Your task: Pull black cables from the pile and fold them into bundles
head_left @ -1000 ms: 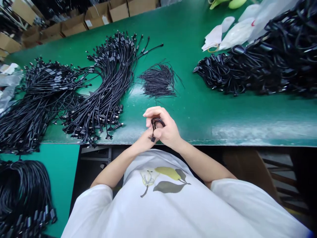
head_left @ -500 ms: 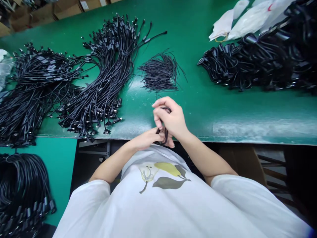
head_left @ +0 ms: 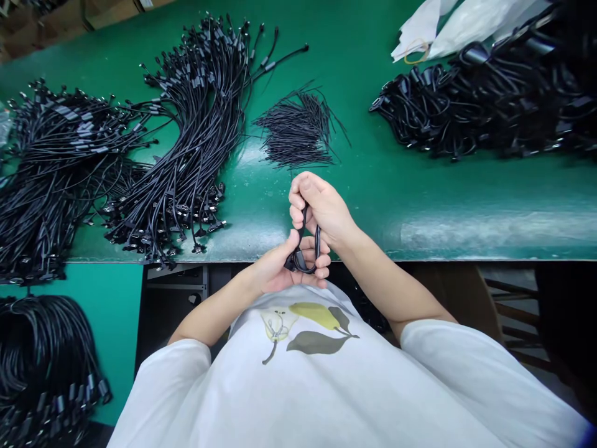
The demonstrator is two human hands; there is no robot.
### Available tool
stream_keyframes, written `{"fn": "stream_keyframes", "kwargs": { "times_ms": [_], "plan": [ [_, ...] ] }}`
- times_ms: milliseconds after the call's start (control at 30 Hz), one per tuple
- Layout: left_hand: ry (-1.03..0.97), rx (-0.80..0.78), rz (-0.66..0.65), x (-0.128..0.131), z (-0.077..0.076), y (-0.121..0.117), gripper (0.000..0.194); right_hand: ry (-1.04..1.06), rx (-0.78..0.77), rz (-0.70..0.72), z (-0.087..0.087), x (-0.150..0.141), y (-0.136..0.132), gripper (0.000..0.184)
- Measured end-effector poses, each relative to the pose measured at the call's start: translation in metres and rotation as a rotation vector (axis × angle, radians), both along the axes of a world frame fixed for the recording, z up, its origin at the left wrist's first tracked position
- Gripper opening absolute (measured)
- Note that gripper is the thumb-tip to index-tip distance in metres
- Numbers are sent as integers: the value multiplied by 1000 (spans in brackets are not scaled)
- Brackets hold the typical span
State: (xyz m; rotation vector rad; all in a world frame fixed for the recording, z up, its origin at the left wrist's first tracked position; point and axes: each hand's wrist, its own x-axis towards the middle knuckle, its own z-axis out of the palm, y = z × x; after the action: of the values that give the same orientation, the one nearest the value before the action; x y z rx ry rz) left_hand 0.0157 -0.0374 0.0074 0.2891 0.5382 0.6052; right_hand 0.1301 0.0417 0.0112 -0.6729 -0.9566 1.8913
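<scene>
Both my hands hold one short black cable folded into a narrow loop at the near edge of the green table. My right hand is closed in a fist round the loop's upper end. My left hand pinches the lower end, where the loop bends, between thumb and fingers. Just beyond my hands lies a small heap of thin black ties.
A fan of straight black cables lies to the left, with a larger mass further left. A pile of coiled cables sits at right under white plastic bags. More cable coils rest on a lower surface at bottom left.
The cable loop has been drawn out longer between my hands. My right hand rose and closed into a fist on its top; my left hand shifted to the bottom bend.
</scene>
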Motion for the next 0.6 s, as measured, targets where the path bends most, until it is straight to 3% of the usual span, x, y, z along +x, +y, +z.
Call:
{"fn": "stream_keyframes", "kwargs": {
  "times_ms": [167, 300, 433, 600],
  "plan": [
    [17, -28, 33, 5, -8, -4, 53, 8, -65, 123, 0, 4, 1, 45],
    [143, 27, 116, 10, -14, -10, 50, -11, -154, 175, 3, 3, -1, 44],
    [154, 52, 127, 12, -9, -13, 52, 33, -143, 186, 9, 0, -2, 43],
    [64, 62, 116, 7, -2, -12, 41, 5, -73, 210, 6, -3, 1, 44]
  ]
}}
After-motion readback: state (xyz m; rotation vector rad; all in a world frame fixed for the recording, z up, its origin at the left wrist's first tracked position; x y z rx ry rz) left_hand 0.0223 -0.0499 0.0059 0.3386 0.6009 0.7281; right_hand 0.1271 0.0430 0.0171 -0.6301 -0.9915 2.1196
